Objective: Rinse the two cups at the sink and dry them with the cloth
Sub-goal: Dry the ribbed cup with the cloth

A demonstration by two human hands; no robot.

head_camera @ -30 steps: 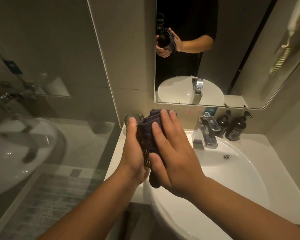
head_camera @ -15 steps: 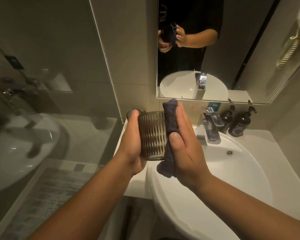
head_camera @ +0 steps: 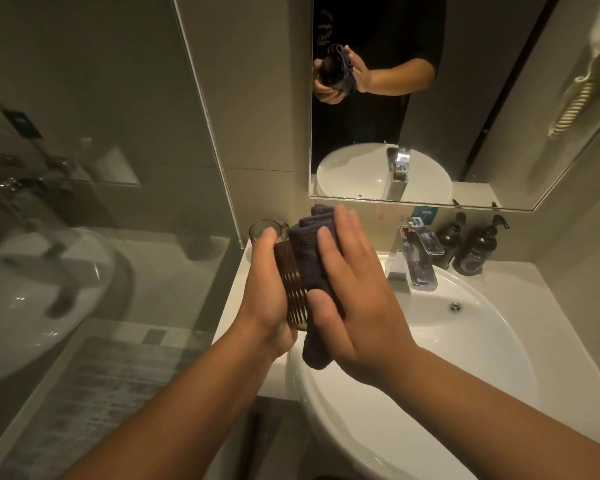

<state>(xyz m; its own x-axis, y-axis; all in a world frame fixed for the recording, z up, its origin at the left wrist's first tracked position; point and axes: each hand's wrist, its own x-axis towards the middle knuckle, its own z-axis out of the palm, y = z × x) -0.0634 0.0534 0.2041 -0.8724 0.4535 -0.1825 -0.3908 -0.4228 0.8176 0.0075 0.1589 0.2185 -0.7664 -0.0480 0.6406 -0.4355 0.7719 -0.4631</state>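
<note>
My left hand [head_camera: 267, 289] grips a ribbed brown glass cup [head_camera: 293, 292] above the left rim of the white sink [head_camera: 465, 358]. A dark cloth [head_camera: 312, 268] is wrapped over the cup's right side, and my right hand [head_camera: 354, 296] presses it against the cup with fingers laid over it and the thumb underneath. The cloth's lower end hangs below the cup. A second, clear cup [head_camera: 262, 229] stands on the counter by the wall, just behind my left thumb and partly hidden by it.
A chrome faucet [head_camera: 418, 261] stands at the back of the basin, with two dark pump bottles [head_camera: 475, 247] to its right. The mirror [head_camera: 430, 98] above reflects my hands. A glass shower partition [head_camera: 205, 116] runs along the left side of the counter.
My right hand has swept the cloth back over the cup's side, covering most of the ribbed glass that was exposed half a second ago. The left hand keeps its grip.
</note>
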